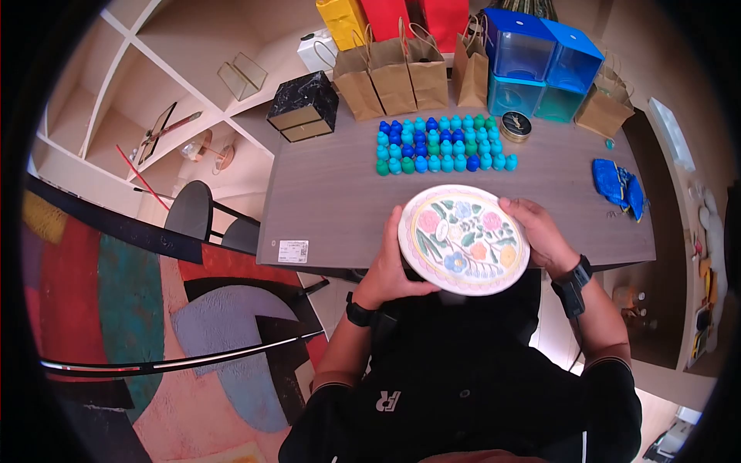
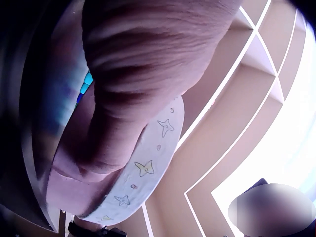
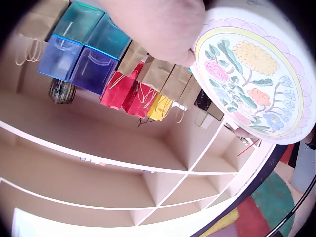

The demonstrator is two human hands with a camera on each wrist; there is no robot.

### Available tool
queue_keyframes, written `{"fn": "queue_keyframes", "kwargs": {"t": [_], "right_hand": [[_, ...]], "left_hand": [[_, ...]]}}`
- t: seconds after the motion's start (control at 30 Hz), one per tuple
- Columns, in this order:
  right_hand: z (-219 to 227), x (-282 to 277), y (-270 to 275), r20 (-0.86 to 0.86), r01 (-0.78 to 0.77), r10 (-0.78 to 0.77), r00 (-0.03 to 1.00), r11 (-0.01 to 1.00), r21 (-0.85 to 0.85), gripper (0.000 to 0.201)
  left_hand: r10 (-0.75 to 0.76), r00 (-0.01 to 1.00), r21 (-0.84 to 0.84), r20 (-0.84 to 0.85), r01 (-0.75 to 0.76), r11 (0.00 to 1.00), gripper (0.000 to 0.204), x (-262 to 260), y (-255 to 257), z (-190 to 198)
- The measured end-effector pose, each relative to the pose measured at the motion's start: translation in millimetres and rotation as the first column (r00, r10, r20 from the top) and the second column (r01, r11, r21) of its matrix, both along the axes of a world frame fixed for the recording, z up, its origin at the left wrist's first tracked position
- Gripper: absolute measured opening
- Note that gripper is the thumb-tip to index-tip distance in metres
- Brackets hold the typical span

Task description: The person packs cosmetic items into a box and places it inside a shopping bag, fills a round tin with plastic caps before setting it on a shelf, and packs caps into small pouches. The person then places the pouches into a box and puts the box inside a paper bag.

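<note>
A round white plate (image 1: pixel 464 240) painted with pink, blue and yellow flowers is held up in front of the body, over the table's near edge. My left hand (image 1: pixel 386 270) grips its left edge. On the opposite side, my right hand (image 1: pixel 543 235) holds the upper right edge. Small star drawings mark the white outer side of the plate (image 2: pixel 145 168) in the left wrist view, where the left hand (image 2: pixel 133 89) covers part of it. The right wrist view shows the flowered face, with the right hand (image 3: pixel 160 29) at the rim.
Beyond the plate, rows of small blue, turquoise and green figures (image 1: pixel 434 163) stand on the table (image 1: pixel 324 201). A round tin (image 1: pixel 515 127), clear blue boxes (image 1: pixel 521 46), paper bags (image 1: pixel 394 77) and a black marbled box (image 1: pixel 303 106) stand behind. A blue cloth bundle (image 1: pixel 617 187) lies at the right.
</note>
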State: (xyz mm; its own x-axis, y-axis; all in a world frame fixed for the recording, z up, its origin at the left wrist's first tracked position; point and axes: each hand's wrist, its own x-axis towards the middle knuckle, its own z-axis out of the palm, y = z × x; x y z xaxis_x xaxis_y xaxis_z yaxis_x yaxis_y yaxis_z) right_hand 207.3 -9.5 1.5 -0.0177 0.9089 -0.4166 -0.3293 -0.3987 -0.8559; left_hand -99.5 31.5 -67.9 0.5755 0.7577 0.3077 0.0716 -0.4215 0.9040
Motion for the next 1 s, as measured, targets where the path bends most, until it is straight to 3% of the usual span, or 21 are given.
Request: {"fn": "queue_keyframes", "kwargs": {"t": [0.1, 0.33, 0.43, 0.5, 0.53, 0.6, 0.63, 0.67, 0.73, 0.83, 1.0], "right_hand": [[-13.2, -4.7, 5.3, -0.15, 0.157, -0.146, 0.978, 0.985, 0.068, 0.029], [-25.0, -6.4, -2.8, -0.176, 0.261, -0.241, 0.955, 0.96, 0.102, 0.026], [-35.7, -1.6, -10.1, -0.2, 0.314, -0.273, 0.941, 0.925, 0.214, 0.023], [-43.9, -2.2, -16.2, -0.243, 0.327, -0.254, 0.936, 0.881, 0.341, 0.032], [-46.9, -4.4, -18.8, -0.241, 0.324, -0.252, 0.937, 0.884, 0.337, 0.032], [-53.7, -11.1, -22.0, -0.157, 0.252, -0.2, 0.967, 0.823, 0.509, 0.051], [-60.4, -11.9, -23.5, -0.123, 0.199, -0.158, 0.98, 0.825, 0.528, 0.065], [-59.0, -13.8, -24.4, -0.126, 0.202, -0.159, 0.979, 0.827, 0.525, 0.065], [-53.3, -19.7, -26.9, 0.119, 0.062, -0.157, 0.98, 0.819, 0.57, 0.076], [-54.3, -20.0, -26.3, 0.199, 0.007, -0.141, 0.97, 0.831, 0.557, 0.084], [-53.5, -11.3, -28.6, 0.128, -0.007, -0.082, 0.988, 0.817, 0.577, 0.084]], "left_hand": [[-0.012, 0.996, -0.043, 0.084, 0.016, 0.999, 0.148, 5.1, 2.7, 9.5], [-0.005, 0.98, -0.099, 0.201, 0.025, 0.995, 0.147, 5.9, 1.6, -0.8], [0.006, 0.969, -0.128, 0.248, 0.026, 0.991, 0.147, 10.1, 0.7, -4.8], [0.023, 0.957, -0.144, 0.289, 0.02, 0.989, 0.147, 12.8, 1.1, -3.4], [0.047, 0.958, -0.154, 0.281, -0.004, 0.988, 0.147, 12.8, 2.6, -1.6], [0.075, 0.96, -0.165, 0.269, -0.031, 0.986, 0.147, 12.9, 4.6, -0.4], [0.083, 0.965, -0.145, 0.248, -0.048, 0.988, 0.147, 13.1, 5.2, -0.9], [0.09, 0.97, -0.124, 0.225, -0.063, 0.99, 0.147, 13.7, 5.6, -1.3], [0.089, 0.972, -0.132, 0.218, -0.061, 0.989, 0.146, 14.2, 6.8, -0.7], [0.093, 0.969, -0.16, 0.231, -0.056, 0.985, 0.146, 16.2, 5.0, 2.0], [0.101, 0.97, -0.163, 0.222, -0.066, 0.984, 0.146, 15.5, 4.1, 1.0]]}}
